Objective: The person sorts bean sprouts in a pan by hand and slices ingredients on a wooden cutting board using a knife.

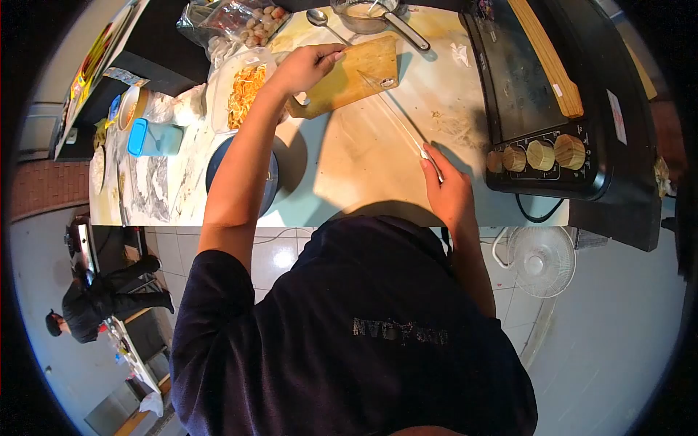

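Note:
My left hand point(311, 70) is closed on the near-left edge of a wooden cutting board point(347, 81), which is tilted and casts a shadow on the table. In my right hand point(448, 187) is the handle of a long, thin knife point(398, 116), seen nearly edge-on. Its blade reaches up and left, with the tip over the board. Just left of the board, a clear plastic container point(221, 102) holds shredded orange food point(246, 94). Partly hidden under my left forearm stands a dark blue bowl point(272, 182).
A saucepan point(361, 22) and a spoon point(320, 20) lie at the back. A bag of shallot-like bulbs point(258, 27) and a blue-lidded tub point(156, 138) are left. Right stands a black stove point(542, 178) with wooden knobs. A person point(87, 305) is far left; a fan point(542, 261) is on the floor.

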The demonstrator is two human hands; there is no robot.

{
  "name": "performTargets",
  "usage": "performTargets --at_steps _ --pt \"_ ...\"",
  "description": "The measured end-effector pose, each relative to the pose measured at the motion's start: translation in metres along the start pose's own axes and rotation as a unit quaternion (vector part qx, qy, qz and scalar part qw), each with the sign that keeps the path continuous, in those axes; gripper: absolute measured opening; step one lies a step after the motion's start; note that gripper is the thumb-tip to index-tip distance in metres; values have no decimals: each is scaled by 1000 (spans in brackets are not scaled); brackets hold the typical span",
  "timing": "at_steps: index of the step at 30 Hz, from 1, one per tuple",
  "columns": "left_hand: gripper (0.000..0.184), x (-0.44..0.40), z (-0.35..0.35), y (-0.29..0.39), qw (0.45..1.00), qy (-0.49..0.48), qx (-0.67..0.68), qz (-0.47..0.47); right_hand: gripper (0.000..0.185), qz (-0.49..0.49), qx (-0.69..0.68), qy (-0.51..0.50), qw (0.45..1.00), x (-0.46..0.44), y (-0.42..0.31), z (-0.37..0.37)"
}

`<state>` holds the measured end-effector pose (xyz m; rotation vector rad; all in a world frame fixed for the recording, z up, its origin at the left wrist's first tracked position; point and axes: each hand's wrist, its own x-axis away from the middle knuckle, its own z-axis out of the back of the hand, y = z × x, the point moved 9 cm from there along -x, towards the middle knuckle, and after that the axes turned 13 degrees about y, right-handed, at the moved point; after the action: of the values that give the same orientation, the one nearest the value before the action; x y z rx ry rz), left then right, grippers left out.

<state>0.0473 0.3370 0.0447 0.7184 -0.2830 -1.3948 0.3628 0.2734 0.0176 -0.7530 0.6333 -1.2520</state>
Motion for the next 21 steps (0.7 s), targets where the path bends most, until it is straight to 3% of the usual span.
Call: performTargets --at_steps 21 --pt "32 4 1 -7 1000 15 4 3 32 19 0 39 999 7 24 15"
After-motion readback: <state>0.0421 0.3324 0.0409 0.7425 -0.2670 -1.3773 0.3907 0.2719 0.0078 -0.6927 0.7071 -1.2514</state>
